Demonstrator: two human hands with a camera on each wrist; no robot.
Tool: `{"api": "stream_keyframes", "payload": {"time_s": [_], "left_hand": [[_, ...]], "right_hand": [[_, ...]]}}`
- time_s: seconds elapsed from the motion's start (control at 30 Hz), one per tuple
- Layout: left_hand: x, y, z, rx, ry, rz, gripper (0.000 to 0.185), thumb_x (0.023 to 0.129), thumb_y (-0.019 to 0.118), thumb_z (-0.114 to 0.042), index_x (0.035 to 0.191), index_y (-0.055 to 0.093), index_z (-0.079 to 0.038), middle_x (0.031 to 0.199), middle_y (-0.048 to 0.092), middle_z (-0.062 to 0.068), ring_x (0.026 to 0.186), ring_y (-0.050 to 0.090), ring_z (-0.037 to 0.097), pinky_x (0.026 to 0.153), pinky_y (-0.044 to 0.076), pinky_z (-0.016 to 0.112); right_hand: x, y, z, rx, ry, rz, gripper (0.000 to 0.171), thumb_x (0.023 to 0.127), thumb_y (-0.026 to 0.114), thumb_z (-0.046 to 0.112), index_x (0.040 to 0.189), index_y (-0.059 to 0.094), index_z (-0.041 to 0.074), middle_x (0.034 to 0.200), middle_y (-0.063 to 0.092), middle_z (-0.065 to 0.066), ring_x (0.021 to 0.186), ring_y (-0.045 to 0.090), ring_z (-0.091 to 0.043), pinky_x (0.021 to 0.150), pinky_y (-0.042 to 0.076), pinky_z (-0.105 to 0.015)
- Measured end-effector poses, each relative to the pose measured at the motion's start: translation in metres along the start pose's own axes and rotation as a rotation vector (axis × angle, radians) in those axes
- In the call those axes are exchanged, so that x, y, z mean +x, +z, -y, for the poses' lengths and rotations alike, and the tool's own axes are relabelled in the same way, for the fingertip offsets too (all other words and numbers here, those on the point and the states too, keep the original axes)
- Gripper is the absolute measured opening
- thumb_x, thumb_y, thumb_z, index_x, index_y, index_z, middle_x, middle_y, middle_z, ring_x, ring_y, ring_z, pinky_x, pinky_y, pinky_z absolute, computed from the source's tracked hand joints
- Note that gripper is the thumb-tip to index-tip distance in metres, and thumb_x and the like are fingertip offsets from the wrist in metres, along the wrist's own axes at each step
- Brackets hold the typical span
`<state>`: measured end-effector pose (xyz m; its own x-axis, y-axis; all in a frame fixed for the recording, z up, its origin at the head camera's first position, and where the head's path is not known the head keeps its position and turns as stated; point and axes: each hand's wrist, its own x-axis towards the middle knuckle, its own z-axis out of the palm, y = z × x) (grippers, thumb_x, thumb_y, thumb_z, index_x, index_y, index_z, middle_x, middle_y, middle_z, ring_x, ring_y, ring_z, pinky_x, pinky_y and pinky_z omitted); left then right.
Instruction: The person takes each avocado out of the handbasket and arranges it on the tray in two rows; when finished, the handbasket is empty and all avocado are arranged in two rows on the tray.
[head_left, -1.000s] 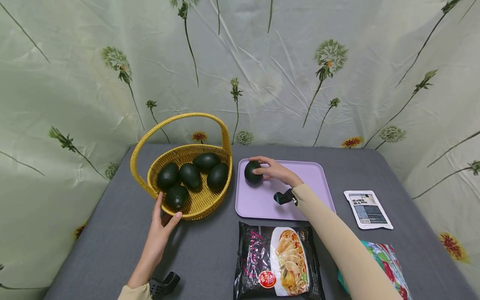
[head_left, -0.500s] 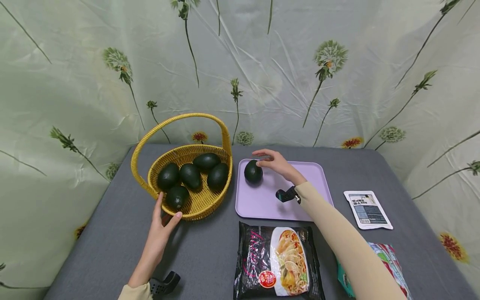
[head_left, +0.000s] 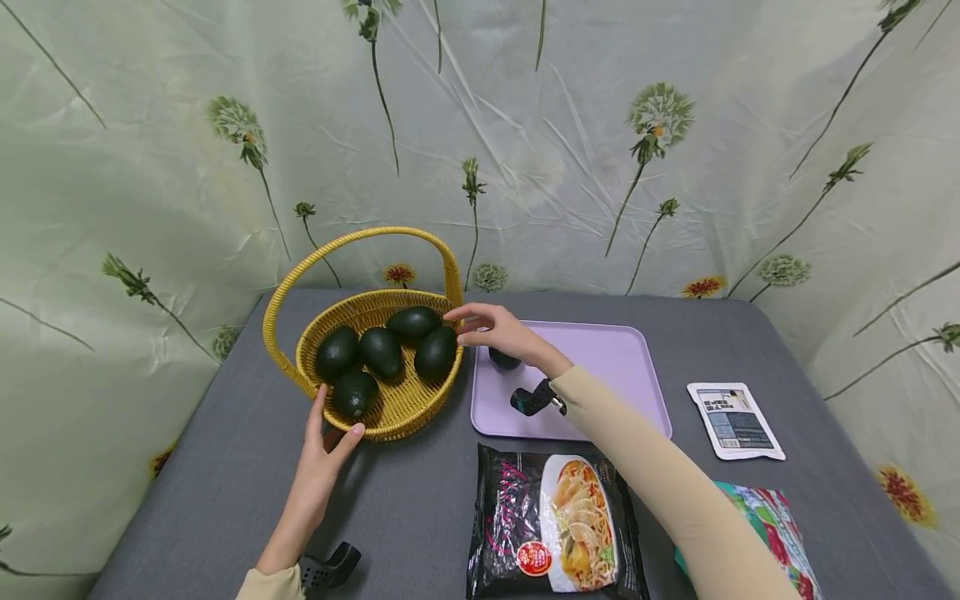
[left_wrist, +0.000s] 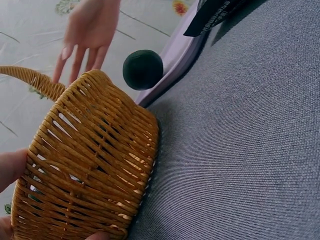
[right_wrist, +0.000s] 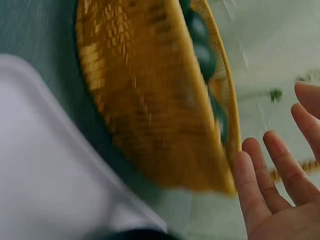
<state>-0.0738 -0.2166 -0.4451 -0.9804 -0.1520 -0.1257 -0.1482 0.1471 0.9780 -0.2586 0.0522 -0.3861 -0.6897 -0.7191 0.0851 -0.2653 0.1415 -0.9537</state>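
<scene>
Nearest the person, a black noodle packet (head_left: 555,525) lies flat on the grey table (head_left: 420,517), front edge. Just right of it a colourful packet (head_left: 780,525) is partly hidden under the right sleeve (head_left: 660,483). Further right and back, a small white sachet (head_left: 735,419) lies by itself.

Left hand (head_left: 322,454): fingers straight, thumb out, resting against the near wall of the yellow wicker basket (head_left: 397,408). The left wrist view shows fingertips on the weave at the basket's base and side. Nothing is gripped.

The basket sits on the left half of the table, handle arched upright. Five dark green avocados lie inside: one at the near rim (head_left: 354,393), three in a row across the middle (head_left: 381,352), one at the back (head_left: 412,322).

Right hand (head_left: 498,329): fingers spread and relaxed, empty, hovering over the basket's right rim, fingertips just above the rightmost avocado (head_left: 437,353). Cannot tell whether they touch it. The right wrist view is blurred; it shows an open palm beside the basket's rim.

A lilac tray (head_left: 600,367) lies just right of the basket. One avocado (head_left: 504,360) rests on the tray's left part, mostly hidden behind the right wrist in the head view; it is plain in the left wrist view (left_wrist: 143,69), apart from the hand.

Behind the table hangs a pale flowered curtain (head_left: 570,150).
</scene>
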Motion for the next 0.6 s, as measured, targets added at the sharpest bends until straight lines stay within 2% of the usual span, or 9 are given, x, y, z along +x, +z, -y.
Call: {"api": "stream_keyframes", "payload": {"time_s": [0.17, 0.4, 0.6], "left_hand": [[0.000, 0.000, 0.000, 0.006, -0.004, -0.005, 0.083, 0.099, 0.055, -0.023, 0.154, -0.006, -0.028, 0.157, -0.011, 0.006, 0.137, 0.014, 0.046, 0.101, 0.022, 0.064], [0.001, 0.000, 0.000, 0.003, -0.016, -0.002, 0.083, 0.099, 0.055, -0.024, 0.154, -0.007, -0.029, 0.157, -0.011, 0.007, 0.137, 0.015, 0.045, 0.101, 0.022, 0.064], [0.000, -0.001, 0.000, -0.006, -0.014, 0.011, 0.083, 0.100, 0.054, -0.024, 0.154, -0.008, -0.032, 0.157, -0.013, 0.004, 0.138, 0.014, 0.045, 0.102, 0.021, 0.064]], "right_hand": [[0.016, 0.028, 0.007, 0.022, -0.021, 0.103, 0.039, 0.094, 0.059, 0.002, 0.132, 0.053, -0.003, 0.136, 0.050, -0.015, 0.120, 0.050, -0.038, 0.092, 0.045, -0.032], [0.036, 0.066, 0.010, -0.010, -0.073, 0.242, 0.040, 0.093, 0.059, -0.001, 0.132, 0.052, -0.005, 0.134, 0.049, -0.023, 0.116, 0.053, -0.039, 0.092, 0.044, -0.026], [0.048, 0.091, 0.011, -0.107, -0.041, 0.297, 0.043, 0.093, 0.063, 0.008, 0.135, 0.053, 0.002, 0.136, 0.051, -0.011, 0.127, 0.045, -0.023, 0.096, 0.041, -0.027]]}}
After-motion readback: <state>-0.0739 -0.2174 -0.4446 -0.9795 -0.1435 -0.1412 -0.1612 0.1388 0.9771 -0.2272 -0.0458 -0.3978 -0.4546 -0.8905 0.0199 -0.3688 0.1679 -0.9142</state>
